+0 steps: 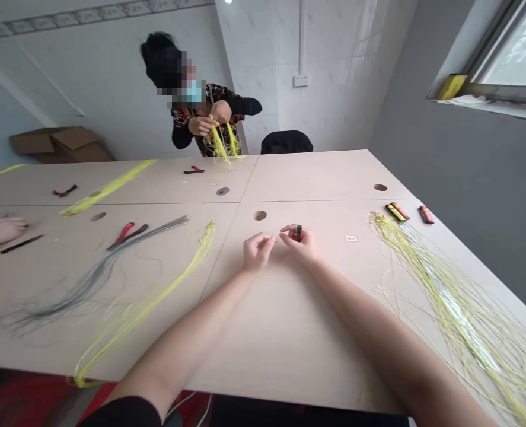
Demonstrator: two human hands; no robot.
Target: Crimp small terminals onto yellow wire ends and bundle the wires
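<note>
My left hand (pixel 258 251) is closed in a pinch above the middle of the table. A tiny pale thing shows at its fingertips, too small to name. Just right of it, my right hand (pixel 305 244) curls round what looks like a small black and orange lighter (pixel 299 232), seen nearly end-on. The right thumb and forefinger reach toward the left fingertips, with a narrow gap between the hands. Left of my hands lies a bundle of yellow cords (pixel 174 289). Another yellow cord bundle (pixel 427 279) is spread along the right side.
Red-handled pliers (pixel 127 235) lie beside grey cords (pixel 98 273). Lighter-like red and black items (pixel 426 214) and a small label (pixel 351 238) are at right. A co-worker's hand (pixel 7 229) rests at far left. Across the table, a masked person holds yellow cords (pixel 219 145).
</note>
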